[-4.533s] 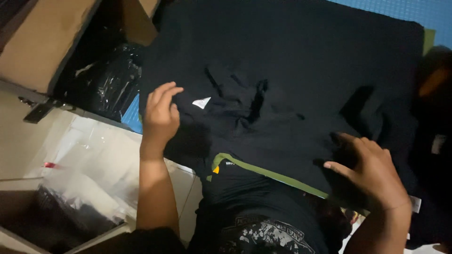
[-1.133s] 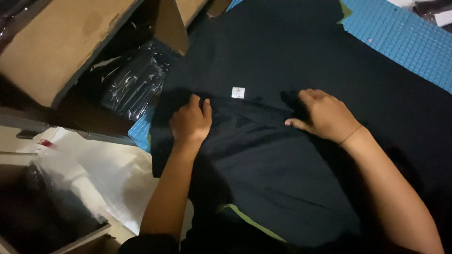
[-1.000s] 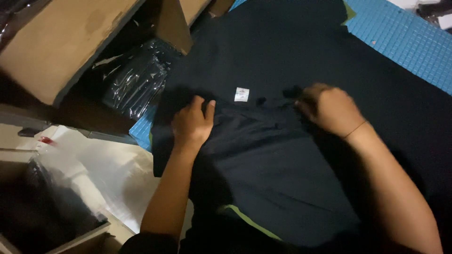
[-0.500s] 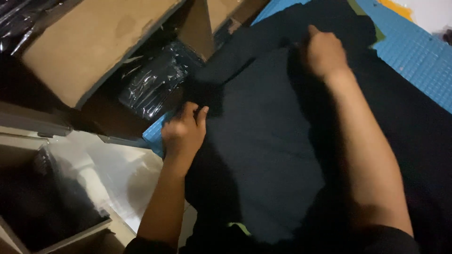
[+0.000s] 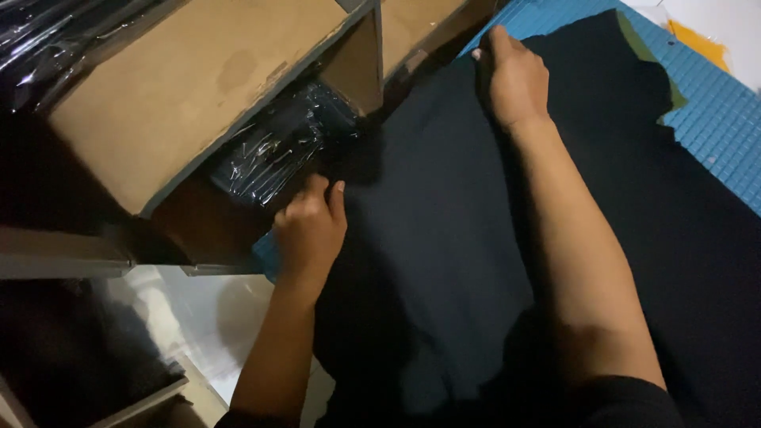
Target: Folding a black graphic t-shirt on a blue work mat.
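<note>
Right hand (image 5: 511,75) moved up dark garment (image 5: 444,238) | both hands gripping it | cardboard box (image 5: 238,103): plastic-wrapped packs (image 5: 277,150)

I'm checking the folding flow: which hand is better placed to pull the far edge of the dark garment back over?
Probably the right hand: it rests on the dark garment's far edge. The left hand grips the near side edge.

Place: garment packing room.
Evidence: open cardboard box (image 5: 198,87) holding plastic-wrapped dark garments (image 5: 277,147); blue gridded mat (image 5: 713,119) right of box.
</note>
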